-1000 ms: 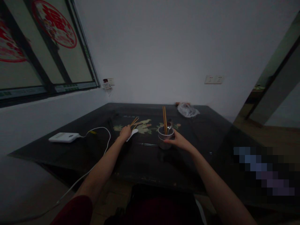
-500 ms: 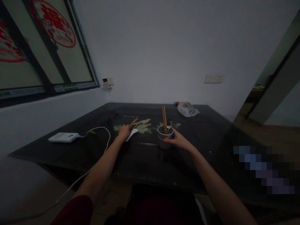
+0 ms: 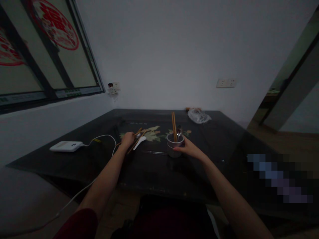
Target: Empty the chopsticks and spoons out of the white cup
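Note:
My left hand is low over the table with its fingers closed around wooden chopsticks, whose ends stick out on both sides. A metal spoon shows just beyond the fingers. Another chopstick lies slanted beside the hand, and a white soup spoon rests to its right. My right hand grips a cylindrical cup from the right side, thumb across its front. Two upright chopsticks and a metal spoon stand in the cup. My left fingertips are partly hidden.
The dark table has a flower pattern. A white power bank with a white cable lies on the left, the cable passing my left forearm. A crumpled clear plastic bag sits near the wall.
My left hand has shifted slightly left and towards me, and more of the chopsticks and the metal spoon beside it shows. My right hand still holds the cup.

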The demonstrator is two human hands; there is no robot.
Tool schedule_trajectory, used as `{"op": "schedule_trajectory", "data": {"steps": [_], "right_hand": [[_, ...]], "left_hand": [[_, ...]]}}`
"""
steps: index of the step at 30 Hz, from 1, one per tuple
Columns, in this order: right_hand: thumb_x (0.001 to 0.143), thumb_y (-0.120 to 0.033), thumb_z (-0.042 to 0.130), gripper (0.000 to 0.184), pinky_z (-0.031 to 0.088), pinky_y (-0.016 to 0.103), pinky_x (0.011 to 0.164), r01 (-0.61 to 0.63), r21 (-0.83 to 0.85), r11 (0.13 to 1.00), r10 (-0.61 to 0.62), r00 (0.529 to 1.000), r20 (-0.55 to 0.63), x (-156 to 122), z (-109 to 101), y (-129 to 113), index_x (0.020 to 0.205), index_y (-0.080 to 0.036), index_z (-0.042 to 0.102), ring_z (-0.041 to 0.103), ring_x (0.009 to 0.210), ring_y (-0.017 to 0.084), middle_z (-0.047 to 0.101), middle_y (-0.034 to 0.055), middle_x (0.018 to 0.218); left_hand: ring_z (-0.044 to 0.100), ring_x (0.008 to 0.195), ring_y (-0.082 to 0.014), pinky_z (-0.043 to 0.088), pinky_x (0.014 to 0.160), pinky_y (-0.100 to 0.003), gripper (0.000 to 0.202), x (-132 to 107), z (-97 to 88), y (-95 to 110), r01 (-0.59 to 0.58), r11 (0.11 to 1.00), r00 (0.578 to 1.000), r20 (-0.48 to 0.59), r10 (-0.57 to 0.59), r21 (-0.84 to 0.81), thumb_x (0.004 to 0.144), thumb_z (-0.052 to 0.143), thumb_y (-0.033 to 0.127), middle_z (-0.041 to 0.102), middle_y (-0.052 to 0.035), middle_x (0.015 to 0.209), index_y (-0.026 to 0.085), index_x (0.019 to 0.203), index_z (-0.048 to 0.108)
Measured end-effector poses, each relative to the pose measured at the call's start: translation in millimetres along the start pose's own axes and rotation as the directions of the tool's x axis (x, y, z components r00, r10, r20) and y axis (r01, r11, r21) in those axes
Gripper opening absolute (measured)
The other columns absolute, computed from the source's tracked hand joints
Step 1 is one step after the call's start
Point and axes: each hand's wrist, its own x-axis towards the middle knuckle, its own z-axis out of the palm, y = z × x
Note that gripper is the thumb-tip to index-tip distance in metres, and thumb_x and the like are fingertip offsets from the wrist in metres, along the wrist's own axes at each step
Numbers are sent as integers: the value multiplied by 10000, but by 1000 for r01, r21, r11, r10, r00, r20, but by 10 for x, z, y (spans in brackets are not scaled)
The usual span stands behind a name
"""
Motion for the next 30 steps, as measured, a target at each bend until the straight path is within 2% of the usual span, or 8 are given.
{"op": "schedule_trajectory", "data": {"steps": [4,8,14,21,30], "right_hand": [[610,-294,810,693,421,426,1019,8,15,1000,-8,1000,8,5,1,4,1222,-182,505,568,1135,250,608,106,1208],[619,-303,802,693,404,432,1034,12,15,1000,-12,1000,9,-2,3,-14,1232,-184,501,559,1151,248,604,106,1216],[617,-300,802,695,397,436,1039,-4,-10,1000,4,1000,-2,-17,2,-51,1234,-178,506,560,1148,252,592,113,1239],[615,-287,800,700,402,440,1034,0,2,1000,0,1000,2,-7,11,-51,1238,-181,501,563,1145,255,587,117,1248],[618,-286,800,703,415,428,1027,7,7,1000,-7,1000,-3,-2,19,-38,1247,-194,499,569,1138,246,595,102,1239]], "left_hand": [[617,1017,-264,472,820,-308,347,-17,-51,7,13,1000,999,-39,-14,-18,898,400,289,666,-142,1106,167,1069,675],[621,1012,-244,465,820,-280,356,-28,-95,57,-6,999,998,-63,3,-44,906,399,311,681,-126,1086,169,1082,674],[625,1015,-222,455,829,-252,309,-62,-79,178,-70,994,997,-37,67,-81,874,477,303,691,-95,1083,190,1075,683],[638,974,-242,463,790,-261,310,-98,-65,205,-65,995,998,-15,64,-80,851,523,342,698,-121,1044,163,1040,691],[651,877,-228,463,723,-257,374,-199,-195,330,-91,993,996,-25,89,-77,884,451,415,705,-123,958,171,1002,709]]}}
